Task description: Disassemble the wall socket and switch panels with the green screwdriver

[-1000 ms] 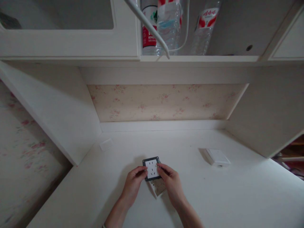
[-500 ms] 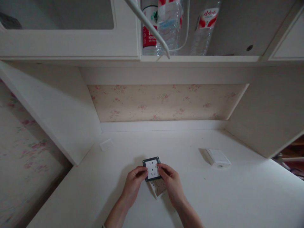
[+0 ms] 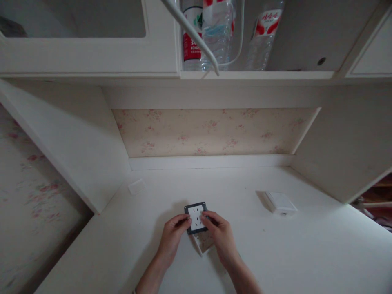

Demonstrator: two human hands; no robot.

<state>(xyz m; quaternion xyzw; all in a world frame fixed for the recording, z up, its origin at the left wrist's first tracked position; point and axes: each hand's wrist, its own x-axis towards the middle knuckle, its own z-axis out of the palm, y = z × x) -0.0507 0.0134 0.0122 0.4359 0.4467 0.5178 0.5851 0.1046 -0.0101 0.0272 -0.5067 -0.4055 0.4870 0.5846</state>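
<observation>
Between my two hands is a wall socket (image 3: 196, 217), a white insert with dark slots in a dark square frame. My left hand (image 3: 173, 235) pinches its left edge with thumb and fingers. On the opposite edge, my right hand (image 3: 221, 233) grips it, the thumb lying over the white face. Small shiny bits, perhaps screws, show near both sets of fingertips, too small to be sure. Below the socket, partly covered by it and by my right hand, an open mounting box (image 3: 204, 242) lies on the white desk (image 3: 275, 257).
A white boxed socket or switch (image 3: 280, 203) lies to the right on the desk, a small flat white plate (image 3: 137, 186) at the back left. Overhead, a shelf holds plastic bottles (image 3: 266, 30), with a white lamp arm or tube (image 3: 196, 36) hanging in front. Side panels flank the desk.
My right thumb has shifted slightly left over the socket's face. The socket and my left hand stay almost in the same place.
</observation>
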